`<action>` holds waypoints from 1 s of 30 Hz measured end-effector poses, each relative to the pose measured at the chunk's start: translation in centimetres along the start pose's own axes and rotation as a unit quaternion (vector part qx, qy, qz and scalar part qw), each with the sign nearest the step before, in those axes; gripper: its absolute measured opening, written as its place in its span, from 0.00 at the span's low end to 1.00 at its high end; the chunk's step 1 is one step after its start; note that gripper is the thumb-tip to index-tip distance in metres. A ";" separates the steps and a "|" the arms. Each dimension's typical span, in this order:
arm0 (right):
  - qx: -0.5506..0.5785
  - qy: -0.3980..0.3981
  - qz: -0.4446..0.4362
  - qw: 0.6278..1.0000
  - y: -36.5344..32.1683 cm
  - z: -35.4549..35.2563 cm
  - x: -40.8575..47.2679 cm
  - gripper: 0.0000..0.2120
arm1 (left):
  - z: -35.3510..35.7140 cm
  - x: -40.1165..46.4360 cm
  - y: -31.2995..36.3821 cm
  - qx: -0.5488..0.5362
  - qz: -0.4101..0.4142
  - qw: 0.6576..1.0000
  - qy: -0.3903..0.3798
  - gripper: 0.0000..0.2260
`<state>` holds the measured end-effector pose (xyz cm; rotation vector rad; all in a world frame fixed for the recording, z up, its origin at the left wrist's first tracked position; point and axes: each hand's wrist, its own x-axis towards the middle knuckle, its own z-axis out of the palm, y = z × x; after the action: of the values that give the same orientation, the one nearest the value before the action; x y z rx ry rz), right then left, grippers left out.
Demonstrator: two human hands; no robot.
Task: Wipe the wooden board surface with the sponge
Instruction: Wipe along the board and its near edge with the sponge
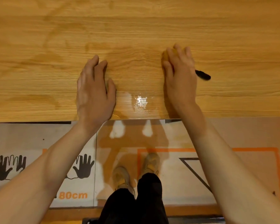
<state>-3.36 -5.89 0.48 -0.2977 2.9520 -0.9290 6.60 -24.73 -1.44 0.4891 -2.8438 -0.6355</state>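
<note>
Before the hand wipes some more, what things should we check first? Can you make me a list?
1. Sponge under the right hand: ok, a yellow bit peeks out by the fingers.
2. Sponge flat on the wooden board: cannot tell, the hand hides most of it.
3. Left hand steadying the board: ok, it lies palm down near the front edge.
4. Path clear: not ok, a black marker lies right beside the right hand.
5. Places left to wipe: cannot tell, but there is a shiny wet patch between the hands.
</note>
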 end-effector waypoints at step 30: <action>-0.007 -0.015 -0.105 0.994 -6.4 5.4 -9.9 0.17 | -3.6 -0.7 -5.5 -0.007 0.070 0.997 -0.043 0.19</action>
<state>7.95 -12.21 -0.53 -0.6282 2.9433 -0.9136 9.69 -30.55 -0.73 0.2622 -2.9195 -0.6653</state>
